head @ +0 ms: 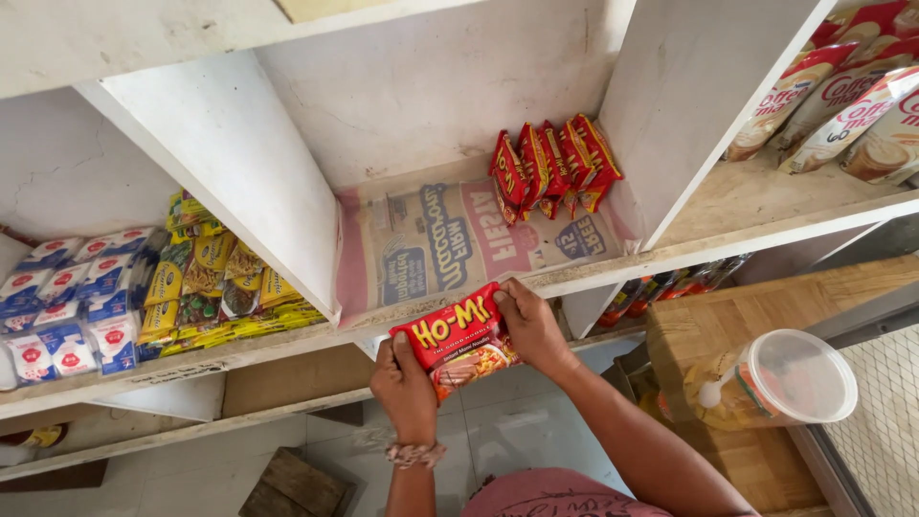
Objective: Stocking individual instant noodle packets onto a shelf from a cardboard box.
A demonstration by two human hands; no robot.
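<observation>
Both hands grip a red instant noodle packet (458,337) at the front edge of a white shelf (613,270) lined with newspaper (436,244): the left hand (404,385) closed on its lower left corner, the right hand (532,327) on its right end. Five matching red packets (553,168) stand upright at the back of the same compartment; yellow snack packets (215,287) fill the neighbouring one.

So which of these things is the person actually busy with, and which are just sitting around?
In hand:
- red noodle packet, gripped by left hand and right hand
- row of red packets standing on the newspaper-lined shelf

Just there:
- yellow packets
- blue-white sachets
- creamer pouches
- lidded plastic jar
</observation>
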